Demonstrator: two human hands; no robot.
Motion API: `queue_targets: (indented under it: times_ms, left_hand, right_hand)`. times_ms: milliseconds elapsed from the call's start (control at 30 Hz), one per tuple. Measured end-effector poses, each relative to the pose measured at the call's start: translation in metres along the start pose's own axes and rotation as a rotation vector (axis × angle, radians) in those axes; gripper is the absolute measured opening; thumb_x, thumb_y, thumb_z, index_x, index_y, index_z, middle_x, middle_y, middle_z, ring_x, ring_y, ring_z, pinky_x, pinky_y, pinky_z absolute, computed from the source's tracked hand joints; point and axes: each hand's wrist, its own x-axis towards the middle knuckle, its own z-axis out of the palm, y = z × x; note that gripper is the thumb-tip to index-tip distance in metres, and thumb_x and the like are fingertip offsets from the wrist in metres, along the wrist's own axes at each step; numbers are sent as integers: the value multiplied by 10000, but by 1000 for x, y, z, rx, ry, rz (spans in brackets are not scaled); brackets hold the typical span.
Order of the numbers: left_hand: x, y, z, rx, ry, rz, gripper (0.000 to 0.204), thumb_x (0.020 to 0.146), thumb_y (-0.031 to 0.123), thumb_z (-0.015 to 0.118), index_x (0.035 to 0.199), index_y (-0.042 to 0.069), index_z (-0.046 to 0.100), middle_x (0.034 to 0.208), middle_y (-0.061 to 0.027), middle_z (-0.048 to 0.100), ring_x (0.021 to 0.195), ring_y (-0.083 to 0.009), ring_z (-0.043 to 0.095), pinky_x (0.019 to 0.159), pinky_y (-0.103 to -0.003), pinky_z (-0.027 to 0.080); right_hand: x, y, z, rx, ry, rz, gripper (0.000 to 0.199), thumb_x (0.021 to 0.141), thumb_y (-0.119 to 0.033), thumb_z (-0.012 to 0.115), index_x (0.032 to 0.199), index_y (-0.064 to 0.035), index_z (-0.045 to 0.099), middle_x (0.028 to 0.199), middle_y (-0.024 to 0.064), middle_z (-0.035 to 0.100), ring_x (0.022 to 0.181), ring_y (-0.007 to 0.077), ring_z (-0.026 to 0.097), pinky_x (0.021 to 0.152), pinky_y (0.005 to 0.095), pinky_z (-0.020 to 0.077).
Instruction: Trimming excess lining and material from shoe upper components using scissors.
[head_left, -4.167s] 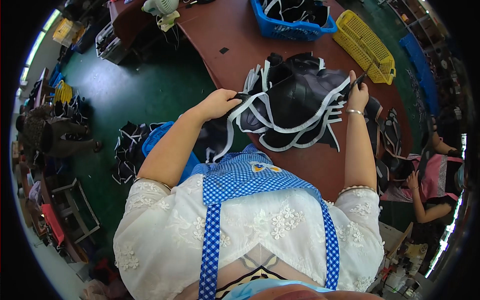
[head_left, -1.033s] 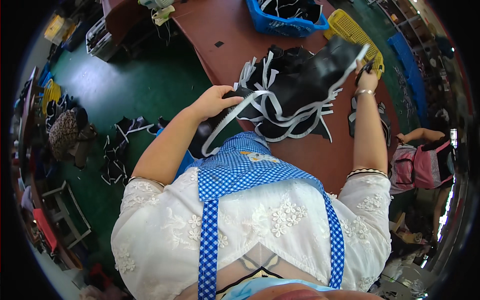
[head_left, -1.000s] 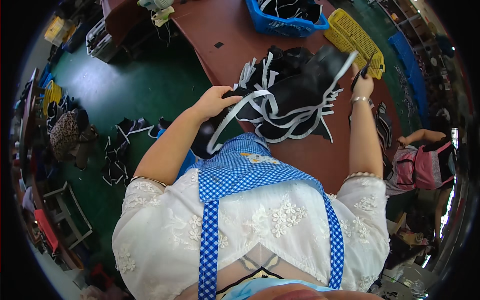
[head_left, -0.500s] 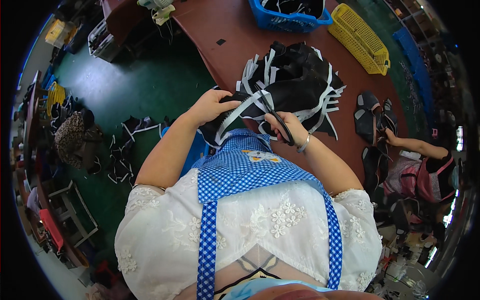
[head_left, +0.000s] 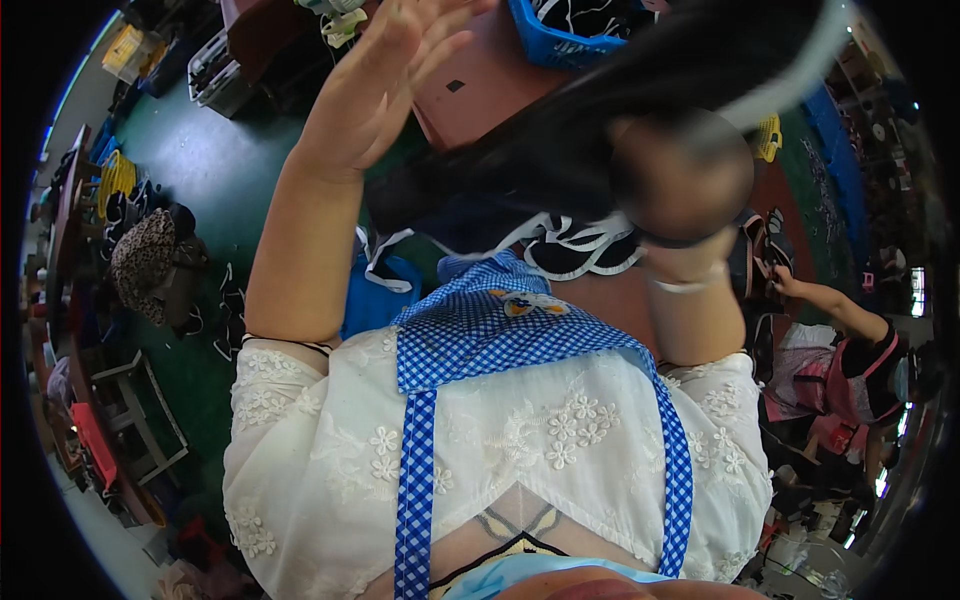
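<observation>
My left hand (head_left: 395, 75) is raised over the far left of the table, its fingers spread apart and holding nothing visible. On the right, my right hand (head_left: 685, 180) is lifted and smeared by motion. A dark curved band around it looks like the handle loop of the scissors (head_left: 685, 241). Across the middle sweeps a blurred bundle of black fabric (head_left: 500, 175) with white edging, close by my right hand and hiding much of the table. Beneath it, more black pieces with white trim (head_left: 590, 258) lie near the table's front edge.
The reddish-brown table (head_left: 470, 100) carries a blue basket (head_left: 570, 48) of black pieces at the back. A yellow basket (head_left: 769, 137) shows partly behind the fabric. At right, another person's arm (head_left: 840, 303) reaches to dark pieces. A blue container (head_left: 385, 290) stands by my apron.
My left hand has let go of the white-edged piece and risen to the far left. My right hand has moved up and right, and black fabric has swung up from the pile.
</observation>
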Motion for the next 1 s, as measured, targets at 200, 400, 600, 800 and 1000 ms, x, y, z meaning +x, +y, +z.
queue_targets:
  times_ms: [200, 400, 600, 800, 1000]
  left_hand:
    - [-94, -104, -68, 60, -728, -958, 418, 832, 315, 596, 1122, 18, 555, 1002, -69, 615, 907, -147, 556, 821, -299, 445]
    - [-73, -132, -63, 601, -258, -783, 217, 813, 216, 643, 861, 9, 600, 718, -24, 588, 666, -92, 525, 623, -242, 433]
    - [-76, -152, -59, 570, -62, -747, 188, 808, 178, 640, 870, 0, 635, 714, -15, 594, 646, -75, 516, 620, -231, 427]
    - [-66, -138, -60, 532, -93, -804, 207, 808, 155, 636, 936, -6, 649, 746, -21, 619, 661, -73, 543, 646, -223, 443]
    - [-63, -142, -69, 552, -145, -815, 188, 811, 156, 631, 906, -5, 651, 740, -20, 617, 652, -74, 540, 635, -225, 439]
  right_hand:
    - [-6, 143, -74, 556, 133, 358, 379, 726, -101, 693, 1043, 85, 599, 933, 139, 645, 855, 213, 640, 791, 299, 502]
    - [-133, 233, 20, 391, 173, 1448, 304, 688, -152, 778, 864, 50, 634, 830, 94, 647, 735, 226, 619, 683, 327, 491]
    - [-152, 96, 36, 1119, -224, 1450, 430, 881, -428, 550, 845, 0, 581, 683, 40, 558, 565, 104, 544, 497, 243, 473]
    - [-156, -4, 36, 1408, -1228, 1359, 539, 924, -539, 361, 891, -42, 567, 740, 40, 564, 630, 122, 545, 597, 250, 436]
    - [-146, -4, 81, 1319, -1045, 1442, 499, 865, -521, 522, 805, -27, 548, 687, 33, 529, 562, 90, 508, 487, 225, 415]
